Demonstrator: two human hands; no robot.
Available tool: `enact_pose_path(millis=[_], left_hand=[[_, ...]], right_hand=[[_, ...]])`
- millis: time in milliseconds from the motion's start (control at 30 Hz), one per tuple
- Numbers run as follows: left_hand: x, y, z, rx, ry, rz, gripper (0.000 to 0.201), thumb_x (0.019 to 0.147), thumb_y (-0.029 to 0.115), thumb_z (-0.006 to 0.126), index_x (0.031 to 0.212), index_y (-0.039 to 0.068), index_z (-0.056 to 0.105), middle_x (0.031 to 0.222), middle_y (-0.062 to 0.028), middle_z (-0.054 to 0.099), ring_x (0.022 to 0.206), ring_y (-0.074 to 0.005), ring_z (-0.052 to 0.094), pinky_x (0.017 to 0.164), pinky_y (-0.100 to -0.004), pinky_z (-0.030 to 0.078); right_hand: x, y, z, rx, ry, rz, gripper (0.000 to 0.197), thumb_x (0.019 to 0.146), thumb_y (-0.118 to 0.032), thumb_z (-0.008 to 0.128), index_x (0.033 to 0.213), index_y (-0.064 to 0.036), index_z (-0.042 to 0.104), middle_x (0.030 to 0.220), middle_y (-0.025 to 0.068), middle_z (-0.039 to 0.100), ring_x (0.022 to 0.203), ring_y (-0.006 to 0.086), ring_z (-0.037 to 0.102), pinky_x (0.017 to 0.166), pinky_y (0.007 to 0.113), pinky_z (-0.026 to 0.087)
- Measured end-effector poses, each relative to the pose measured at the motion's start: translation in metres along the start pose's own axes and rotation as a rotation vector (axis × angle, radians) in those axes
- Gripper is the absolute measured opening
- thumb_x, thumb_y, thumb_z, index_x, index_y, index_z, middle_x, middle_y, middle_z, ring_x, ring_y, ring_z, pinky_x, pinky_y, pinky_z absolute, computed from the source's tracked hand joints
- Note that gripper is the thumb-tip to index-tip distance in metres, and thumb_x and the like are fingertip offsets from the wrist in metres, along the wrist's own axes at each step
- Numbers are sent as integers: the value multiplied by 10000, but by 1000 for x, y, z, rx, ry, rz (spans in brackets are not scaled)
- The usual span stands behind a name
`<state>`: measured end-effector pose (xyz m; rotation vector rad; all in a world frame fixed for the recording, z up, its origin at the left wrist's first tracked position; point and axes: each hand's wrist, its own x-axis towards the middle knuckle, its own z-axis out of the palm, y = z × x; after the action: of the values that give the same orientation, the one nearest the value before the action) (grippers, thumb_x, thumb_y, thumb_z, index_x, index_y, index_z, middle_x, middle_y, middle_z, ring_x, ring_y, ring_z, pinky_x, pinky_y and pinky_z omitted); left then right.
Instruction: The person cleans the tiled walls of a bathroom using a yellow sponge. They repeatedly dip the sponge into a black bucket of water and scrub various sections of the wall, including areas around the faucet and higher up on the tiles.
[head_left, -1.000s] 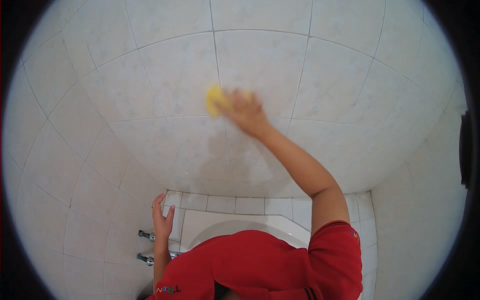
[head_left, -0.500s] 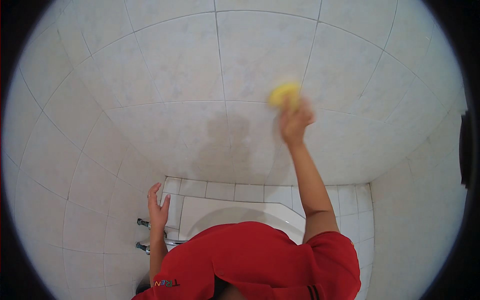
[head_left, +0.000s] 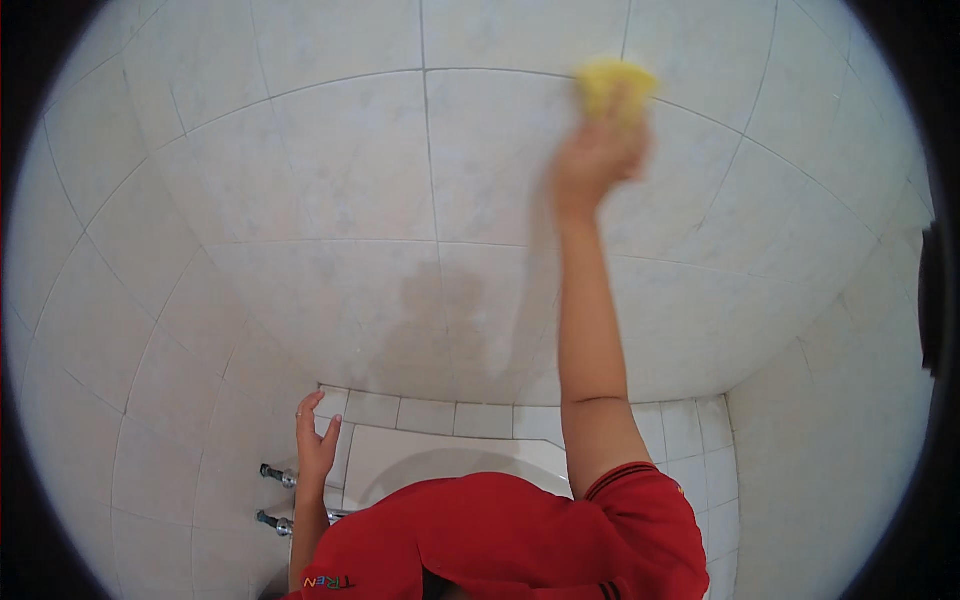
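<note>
Sponge [head_left: 616, 82] gripped in our right hand [head_left: 598, 158] has climbed the wall [head_left: 345, 160], so we reach a higher seam [head_left: 500, 70]; our left hand [head_left: 317, 447], fingers parted, holds nothing.

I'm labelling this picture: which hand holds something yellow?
The right hand, stretched out to the tiled wall, holds the yellow sponge or cloth; the left hand is empty, low near the chrome taps.

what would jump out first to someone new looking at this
Probably the bright yellow sponge, motion-blurred in the right hand near the top, right of centre, over the pale tiled wall. The red shirt filling the bottom middle comes next. At lower left, the open left hand shows near two tap handles.
</note>
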<state>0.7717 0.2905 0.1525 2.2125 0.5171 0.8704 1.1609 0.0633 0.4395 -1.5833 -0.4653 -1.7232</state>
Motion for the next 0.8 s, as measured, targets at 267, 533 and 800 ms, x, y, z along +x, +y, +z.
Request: enact_pose_path(millis=[267,533,800], left_hand=[[17,19,16,-8,-28,107,458,803,7,652,1232,14,493,1256,-185,514,1197,-337,471,1032,-408,346],[-10,-19,-7,-9,29,-42,469,791,-3,648,1230,7,485,1254,-187,518,1194,-343,472,1030,-407,348],[-2,-12,-11,48,25,17,457,788,-2,652,1220,0,503,1239,-183,534,1179,-336,488,1020,-394,359]], right_hand=[[-44,-119,51,130,-293,-619,468,879,-168,513,1345,-210,515,1348,92,466,1246,281,375,990,459,231],[57,71,-40,1,64,118,550,869,-70,489,1413,-82,409,1403,123,445,1205,328,404,1019,436,286],[-49,83,-53,-191,17,107,595,858,-134,526,1437,-146,387,1306,187,455,1198,384,375,1023,520,224]])
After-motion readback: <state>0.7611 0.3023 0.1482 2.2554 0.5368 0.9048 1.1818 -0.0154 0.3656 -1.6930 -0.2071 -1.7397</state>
